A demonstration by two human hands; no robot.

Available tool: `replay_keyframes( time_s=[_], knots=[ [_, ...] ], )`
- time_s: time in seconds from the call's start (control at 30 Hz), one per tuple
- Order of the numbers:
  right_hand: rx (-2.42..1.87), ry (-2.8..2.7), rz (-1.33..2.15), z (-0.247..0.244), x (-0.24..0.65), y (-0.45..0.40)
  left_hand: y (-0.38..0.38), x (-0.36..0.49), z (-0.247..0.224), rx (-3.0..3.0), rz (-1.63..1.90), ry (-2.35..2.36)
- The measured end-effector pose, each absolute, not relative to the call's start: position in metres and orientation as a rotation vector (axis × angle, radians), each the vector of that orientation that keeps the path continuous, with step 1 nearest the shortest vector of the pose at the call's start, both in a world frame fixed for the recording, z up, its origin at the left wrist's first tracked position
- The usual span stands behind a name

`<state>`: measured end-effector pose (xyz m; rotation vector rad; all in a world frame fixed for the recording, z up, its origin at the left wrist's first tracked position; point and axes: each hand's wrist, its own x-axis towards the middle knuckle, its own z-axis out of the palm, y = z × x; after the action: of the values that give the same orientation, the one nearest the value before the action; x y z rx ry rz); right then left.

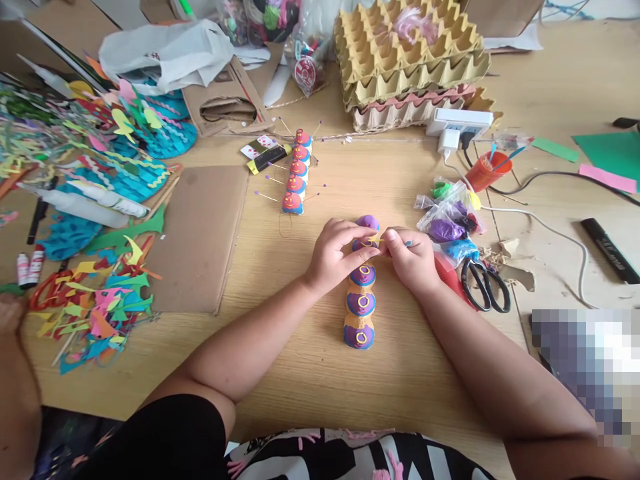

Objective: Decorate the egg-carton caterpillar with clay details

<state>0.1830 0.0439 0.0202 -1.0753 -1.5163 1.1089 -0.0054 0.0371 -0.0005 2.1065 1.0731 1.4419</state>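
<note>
A strip of purple, blue and orange bumps lies lengthwise on the table, with yellow rings on several bumps. Over its far part, my left hand has thumb and forefinger curved toward a thin yellow piece, closed on it. My right hand is closed, thumb on forefinger, at the right end of that yellow piece; a small blue-green bit shows behind its thumb. Farther back stands a second strip of red, blue and white bumps with smiling faces and purple-tipped sticks.
Brown cardboard and colourful paper scraps lie left. To the right are black-handled scissors, clay bags, an orange cup, cables and a black marker. Egg trays stand behind. Another person's arm shows far left.
</note>
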Motion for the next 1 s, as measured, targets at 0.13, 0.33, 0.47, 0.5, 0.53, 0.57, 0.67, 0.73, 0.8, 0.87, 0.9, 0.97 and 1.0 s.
replay_keyframes(
  time_s=[0.13, 0.33, 0.47, 0.5, 0.53, 0.57, 0.67, 0.73, 0.8, 0.87, 0.9, 0.97, 1.0],
  knots=[
    [-0.977, -1.61, 1.15, 0.019, 0.185, 0.045, 0.037, -0.004, 0.0, 2.129, 1.46, 1.103],
    [-0.965, -1.519, 1.152, 0.012, 0.187, 0.048, 0.036, -0.004, 0.0, 2.067, 1.486, 1.15],
    [-0.924, -1.41, 1.273, 0.009, 0.183, 0.048, 0.037, -0.004, -0.001, 1.982, 1.525, 1.181],
    [-0.91, -1.393, 1.301, 0.009, 0.182, 0.049, 0.038, -0.004, -0.001, 1.969, 1.521, 1.186],
    [-0.904, -1.384, 1.32, 0.008, 0.181, 0.049, 0.038, -0.003, -0.002, 1.96, 1.52, 1.185],
    [-0.904, -1.381, 1.327, 0.008, 0.18, 0.049, 0.038, -0.003, -0.002, 1.956, 1.526, 1.177],
    [-0.911, -1.411, 1.268, 0.008, 0.18, 0.05, 0.039, -0.002, -0.004, 1.94, 1.556, 1.143],
    [-0.919, -1.445, 1.201, 0.01, 0.18, 0.049, 0.039, -0.002, -0.005, 1.924, 1.553, 1.134],
    [-0.941, -1.477, 1.148, 0.012, 0.18, 0.049, 0.039, -0.002, -0.005, 1.924, 1.531, 1.133],
    [-0.962, -1.504, 1.117, 0.014, 0.18, 0.048, 0.039, -0.002, -0.004, 1.939, 1.511, 1.131],
    [-0.965, -1.511, 1.108, 0.015, 0.18, 0.048, 0.039, -0.002, -0.004, 1.949, 1.501, 1.127],
    [-0.954, -1.517, 1.101, 0.016, 0.18, 0.047, 0.038, -0.003, -0.003, 1.961, 1.489, 1.114],
    [-0.947, -1.515, 1.098, 0.016, 0.18, 0.047, 0.038, -0.003, -0.003, 1.963, 1.483, 1.11]
  ],
)
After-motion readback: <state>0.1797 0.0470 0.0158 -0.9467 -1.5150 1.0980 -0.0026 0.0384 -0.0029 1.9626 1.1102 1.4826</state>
